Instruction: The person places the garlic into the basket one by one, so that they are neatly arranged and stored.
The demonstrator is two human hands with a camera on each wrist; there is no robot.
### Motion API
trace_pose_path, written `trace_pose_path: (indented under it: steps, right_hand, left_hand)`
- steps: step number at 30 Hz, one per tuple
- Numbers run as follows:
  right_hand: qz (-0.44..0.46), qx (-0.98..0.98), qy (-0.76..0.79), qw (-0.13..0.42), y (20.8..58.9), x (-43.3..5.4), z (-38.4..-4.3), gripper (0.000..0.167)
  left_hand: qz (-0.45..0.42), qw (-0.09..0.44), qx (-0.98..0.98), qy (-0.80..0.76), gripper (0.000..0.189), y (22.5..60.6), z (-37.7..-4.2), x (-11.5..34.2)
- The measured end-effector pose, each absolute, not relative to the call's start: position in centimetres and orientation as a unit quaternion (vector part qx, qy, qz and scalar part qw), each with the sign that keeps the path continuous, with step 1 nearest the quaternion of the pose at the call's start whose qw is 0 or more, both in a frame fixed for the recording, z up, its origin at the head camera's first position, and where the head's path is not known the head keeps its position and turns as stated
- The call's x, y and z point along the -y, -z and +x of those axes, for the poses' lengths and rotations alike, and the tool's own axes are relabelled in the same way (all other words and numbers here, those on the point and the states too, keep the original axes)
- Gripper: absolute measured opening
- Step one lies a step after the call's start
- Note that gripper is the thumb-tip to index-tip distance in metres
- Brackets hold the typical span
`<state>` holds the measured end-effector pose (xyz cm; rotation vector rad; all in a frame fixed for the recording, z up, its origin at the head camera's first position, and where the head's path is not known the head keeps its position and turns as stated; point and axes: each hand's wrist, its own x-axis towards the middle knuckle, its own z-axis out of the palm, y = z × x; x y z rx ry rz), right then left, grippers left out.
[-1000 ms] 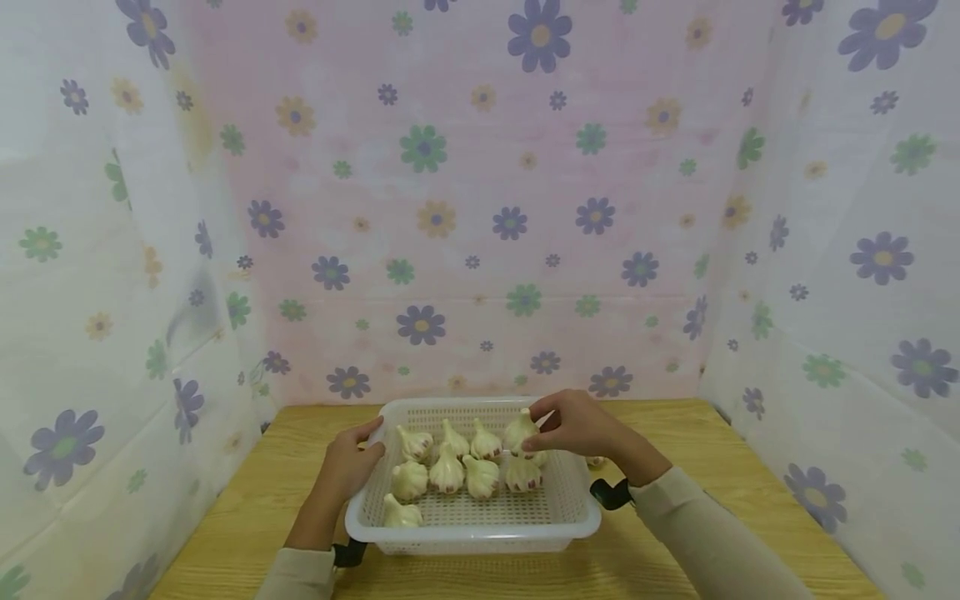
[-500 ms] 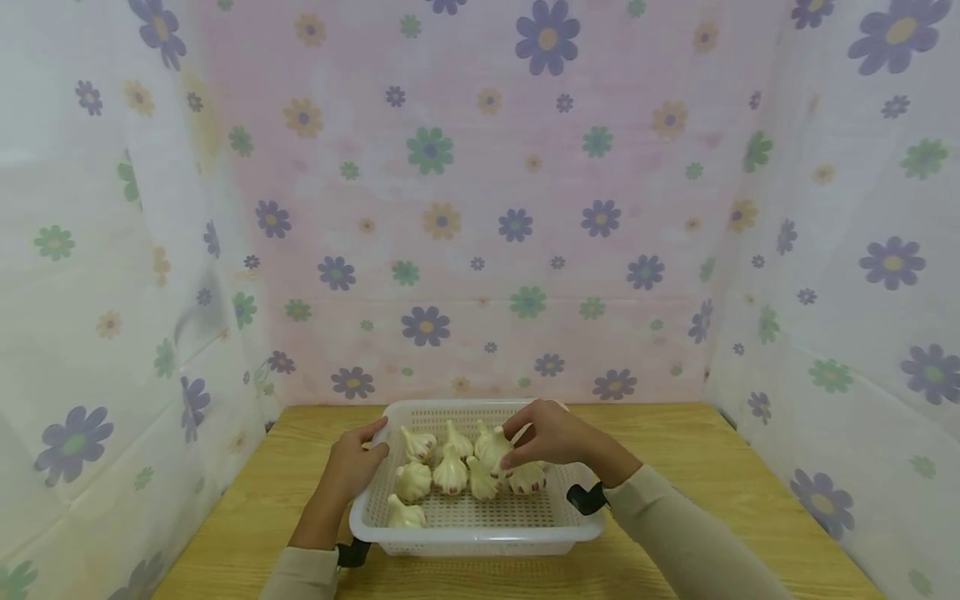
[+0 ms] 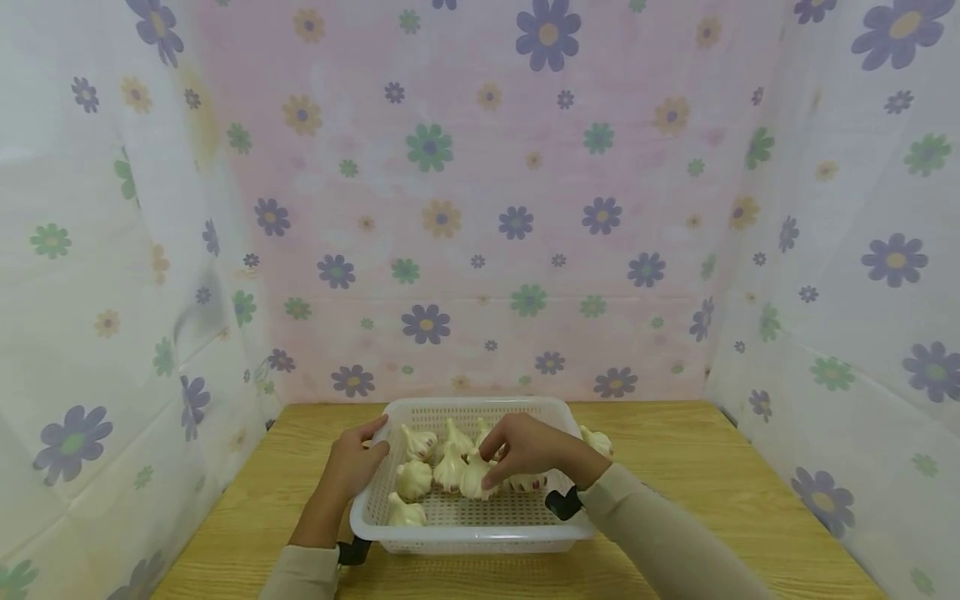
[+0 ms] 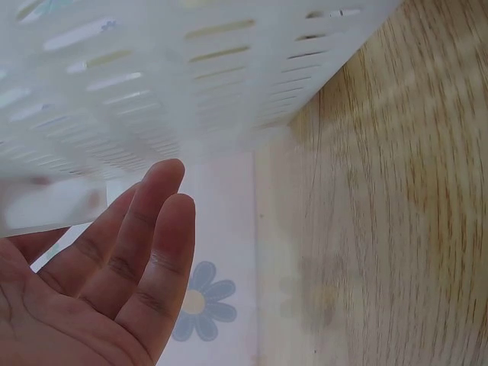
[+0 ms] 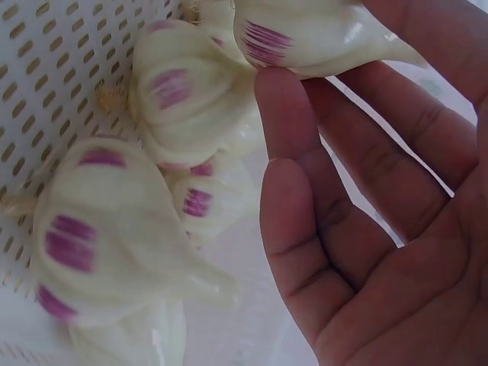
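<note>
A white plastic basket [image 3: 480, 537] with slotted walls holds several whitish garlic bulbs [image 3: 414, 481] with purple patches. My left hand [image 3: 354, 460] grips the basket's left rim; in the left wrist view its fingers [image 4: 164, 240] lie along the outer wall, the thumb mostly hidden. Over the middle of the basket, my right hand [image 3: 528, 446] pinches one garlic bulb [image 3: 474, 479], its neck pointing up. In the right wrist view this held bulb [image 5: 313, 34] lies between thumb and fingers, with other bulbs [image 5: 110, 236] below it. The hand partly hides the bulbs at the right.
Another garlic bulb [image 3: 596, 440] lies on the wooden table [image 3: 697, 467] just outside the basket's right side. Flower-patterned sheets [image 3: 480, 208] enclose the table at the back and both sides. Slotted basket floor shows at the front right inside.
My right hand has carried the garlic bulb leftward and nearer, from the back right to the middle of the basket. My left hand keeps its hold on the rim.
</note>
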<state>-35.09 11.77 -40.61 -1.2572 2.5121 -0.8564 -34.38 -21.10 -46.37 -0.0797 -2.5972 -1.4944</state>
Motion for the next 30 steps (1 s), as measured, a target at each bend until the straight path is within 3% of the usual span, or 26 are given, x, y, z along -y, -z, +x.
trace_pose_path:
  steps: [2, 11, 18, 24, 30]
  right_hand:
    - [-0.439, -0.846, 0.283, 0.104, 40.7, -11.3, -35.2, 0.033]
    - [-0.441, -0.845, 0.274, 0.128, 41.2, -9.7, -35.4, 0.039]
    - [-0.428, -0.851, 0.261, 0.157, 41.0, -8.3, -35.1, 0.019]
    - [-0.434, -0.849, 0.243, 0.179, 41.2, -7.1, -34.8, 0.047]
    - [-0.436, -0.848, 0.238, 0.186, 41.1, -6.3, -34.5, 0.051]
  left_hand:
    - [-0.027, 0.073, 0.864, 0.498, 0.058, 46.5, -34.5, 21.1]
    - [-0.027, 0.074, 0.863, 0.499, 0.059, 46.3, -34.3, 21.0]
    - [-0.029, 0.076, 0.864, 0.497, 0.059, 46.3, -34.3, 21.1]
    - [-0.032, 0.076, 0.863, 0.499, 0.058, 46.4, -34.4, 21.1]
    - [-0.029, 0.075, 0.865, 0.495, 0.058, 46.3, -34.3, 21.1]
